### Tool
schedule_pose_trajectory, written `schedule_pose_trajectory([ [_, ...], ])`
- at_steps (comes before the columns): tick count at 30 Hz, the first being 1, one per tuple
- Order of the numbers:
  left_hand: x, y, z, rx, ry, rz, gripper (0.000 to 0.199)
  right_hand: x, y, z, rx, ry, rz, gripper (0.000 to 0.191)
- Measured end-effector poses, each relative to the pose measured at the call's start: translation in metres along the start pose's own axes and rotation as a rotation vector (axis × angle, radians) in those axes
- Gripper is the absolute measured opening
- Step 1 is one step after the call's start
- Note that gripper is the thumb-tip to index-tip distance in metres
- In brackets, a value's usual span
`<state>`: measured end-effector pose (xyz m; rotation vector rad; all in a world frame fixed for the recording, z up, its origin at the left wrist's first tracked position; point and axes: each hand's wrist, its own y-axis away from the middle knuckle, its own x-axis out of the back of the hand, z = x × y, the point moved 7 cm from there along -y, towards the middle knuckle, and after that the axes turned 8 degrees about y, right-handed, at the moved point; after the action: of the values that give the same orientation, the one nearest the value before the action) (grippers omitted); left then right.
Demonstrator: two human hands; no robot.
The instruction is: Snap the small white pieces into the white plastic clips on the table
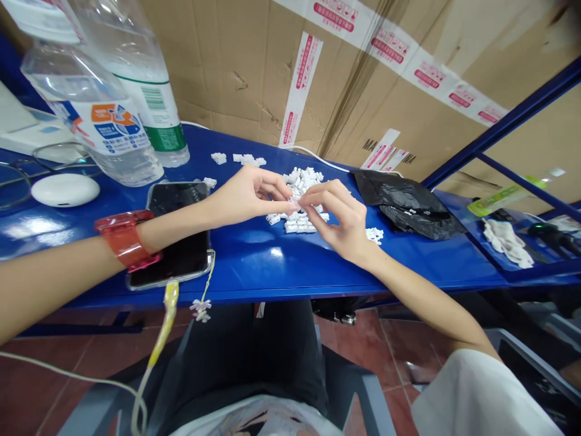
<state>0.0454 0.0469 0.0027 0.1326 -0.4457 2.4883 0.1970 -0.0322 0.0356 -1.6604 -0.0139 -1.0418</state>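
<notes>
Left hand [249, 192] and right hand [344, 221] nearly meet over counter [245, 257], fingertips narrowed on small white piece [294, 202] between them; its long axis too small to tell. White row [298, 226] lies just body-side of fingertips, right hand nearer. Loose white pile [305, 177] just beyond fingertips. Black bag [420, 212] right of right hand.

Red translucent wristband [131, 242], perhaps a watch; white sleeve [481, 396]; dark trousers [254, 357].

A blue table [245, 260] has two plastic bottles [109, 130] standing toward its left end. A phone [181, 259] lies close to the near edge. Little white plastic pieces [303, 178] sit between the near and far edges. A black plastic bag [422, 213] lies by the far edge.
</notes>
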Motion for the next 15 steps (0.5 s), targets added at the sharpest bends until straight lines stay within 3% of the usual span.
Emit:
schedule_pose_trajectory([
  [9, 0.0001, -0.0006, -0.0010, 0.015, -0.010, -0.003, 0.032, 0.0017, 0.0016, 0.0044, -0.066, 0.011, 0.015, 0.015],
  [15, -0.0009, 0.0001, -0.0006, 0.015, 0.024, 0.016, 0.030, 0.0014, 0.0008, 0.0010, 0.008, -0.015, 0.015, 0.015],
])
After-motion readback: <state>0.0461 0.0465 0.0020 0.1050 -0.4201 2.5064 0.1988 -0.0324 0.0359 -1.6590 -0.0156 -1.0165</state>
